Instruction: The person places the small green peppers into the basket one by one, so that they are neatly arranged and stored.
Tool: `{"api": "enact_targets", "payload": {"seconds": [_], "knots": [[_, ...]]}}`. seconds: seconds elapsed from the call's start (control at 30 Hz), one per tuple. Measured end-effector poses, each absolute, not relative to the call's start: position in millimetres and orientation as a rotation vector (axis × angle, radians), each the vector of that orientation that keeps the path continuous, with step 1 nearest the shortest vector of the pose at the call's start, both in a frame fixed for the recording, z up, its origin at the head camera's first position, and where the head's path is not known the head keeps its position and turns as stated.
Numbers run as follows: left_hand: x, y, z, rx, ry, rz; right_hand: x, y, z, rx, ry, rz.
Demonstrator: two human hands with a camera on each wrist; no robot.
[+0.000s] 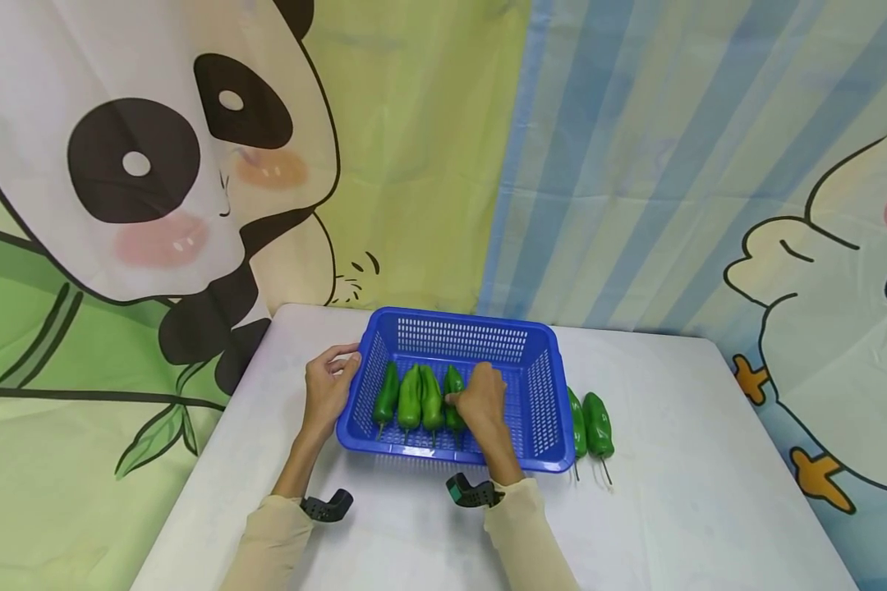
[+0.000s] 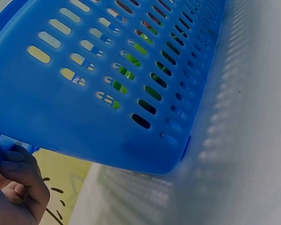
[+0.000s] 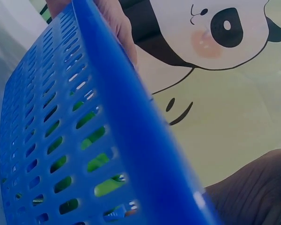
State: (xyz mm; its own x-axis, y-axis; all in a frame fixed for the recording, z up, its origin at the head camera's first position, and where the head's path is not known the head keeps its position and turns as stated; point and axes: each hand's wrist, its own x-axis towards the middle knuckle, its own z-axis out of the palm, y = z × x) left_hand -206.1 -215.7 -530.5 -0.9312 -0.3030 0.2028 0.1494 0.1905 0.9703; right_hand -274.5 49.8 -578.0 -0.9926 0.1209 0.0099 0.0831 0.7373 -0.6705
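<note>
Head view shows the right grip (image 1: 484,400) pinching a green pepper (image 1: 453,380), likely light and slippery, best held mid-body, while the left grip (image 1: 328,391) pinches the basket rim (image 1: 458,316)

White table, printed cloth backdrop round its far and side edges.
Table (image 1: 680,427) pale, plain-topped. Backdrop (image 1: 421,148): yellow-green beyond left half of far edge, slanting blue stripes (image 1: 599,148) beyond right half. Large panda print (image 1: 207,164) above far-left corner, pink-orange cheeks, black eye patches; right-wrist view catches one patch, one cheek. Green leaf print (image 1: 155,439), black-outlined, beside left edge. White cartoon figure (image 1: 843,353) beyond far-right corner, partly cut off; two orange feet (image 1: 820,480) near right edge.
</note>
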Motion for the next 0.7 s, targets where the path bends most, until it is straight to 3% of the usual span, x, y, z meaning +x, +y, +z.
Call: {"api": "enact_targets", "payload": {"seconds": [0.53,0.7], "knots": [[-207,-214,-527,0.154,-2.143,-1.77,-255,58,-538,-0.165,-2.839,1.066],[-206,-215,-528,0.175,-2.153,-1.777,-231,58,-493,-0.214,-2.873,1.115]]}}
